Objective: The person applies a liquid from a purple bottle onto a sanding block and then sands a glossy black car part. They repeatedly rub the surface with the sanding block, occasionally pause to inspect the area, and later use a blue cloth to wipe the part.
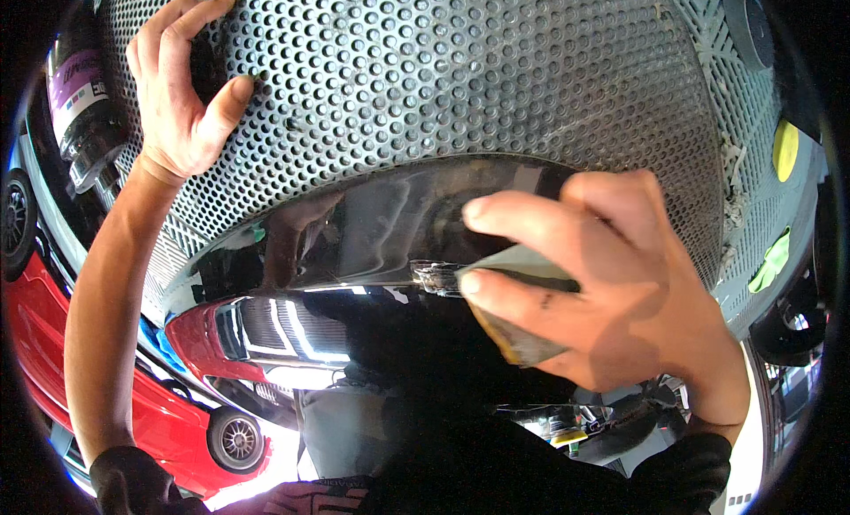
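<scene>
A glossy black curved panel (310, 236), which looks like a car body part, lies across the middle on a grey perforated mat (416, 81). Its edge carries a rough, scraped patch (434, 276). My right hand (611, 285) is over the panel's right part, just beside that patch. Between its fingers is a folded piece of sandpaper (522, 342), grey with a brownish edge. Up at the far left, my left hand (181, 94) rests on the mat with thumb and fingers apart. The dark gap between them looks like shadow, and I see nothing held.
At the far left lies a dark bottle (80, 94) with a purple label. Toward the right rim are a yellow round pad (785, 150) and a green cloth or glove (770, 260). A red car (142, 409) stands at the lower left.
</scene>
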Demonstrator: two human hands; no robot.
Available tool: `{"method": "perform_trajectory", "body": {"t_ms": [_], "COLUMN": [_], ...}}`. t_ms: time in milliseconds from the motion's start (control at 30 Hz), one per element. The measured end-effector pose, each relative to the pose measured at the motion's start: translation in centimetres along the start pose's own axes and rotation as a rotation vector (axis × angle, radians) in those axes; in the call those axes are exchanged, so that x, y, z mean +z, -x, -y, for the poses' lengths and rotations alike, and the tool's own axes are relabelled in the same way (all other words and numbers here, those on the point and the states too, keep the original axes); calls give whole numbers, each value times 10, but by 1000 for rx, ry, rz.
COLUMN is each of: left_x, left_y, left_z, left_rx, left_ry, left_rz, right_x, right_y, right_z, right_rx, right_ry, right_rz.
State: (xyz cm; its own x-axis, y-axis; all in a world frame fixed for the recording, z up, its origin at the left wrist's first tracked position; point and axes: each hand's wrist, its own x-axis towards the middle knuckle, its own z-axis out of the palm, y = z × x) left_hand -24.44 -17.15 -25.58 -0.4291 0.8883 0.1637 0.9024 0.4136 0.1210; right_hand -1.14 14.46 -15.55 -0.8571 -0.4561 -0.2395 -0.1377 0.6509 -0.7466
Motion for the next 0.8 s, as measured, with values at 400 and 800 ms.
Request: {"method": "perform_trajectory", "body": {"t_ms": [400,800], "left_x": [-1,0], "left_y": [3,4], "left_z": [1,3], "left_rx": [-31,-29], "left_ry": [0,1], "left_rz": [17,8], "right_x": [-4,-3], "right_y": [-2,1], "right_z": [0,1], "right_rx": [-2,41], "right_ry": [-11,-23], "right_rz": [39,65]}}
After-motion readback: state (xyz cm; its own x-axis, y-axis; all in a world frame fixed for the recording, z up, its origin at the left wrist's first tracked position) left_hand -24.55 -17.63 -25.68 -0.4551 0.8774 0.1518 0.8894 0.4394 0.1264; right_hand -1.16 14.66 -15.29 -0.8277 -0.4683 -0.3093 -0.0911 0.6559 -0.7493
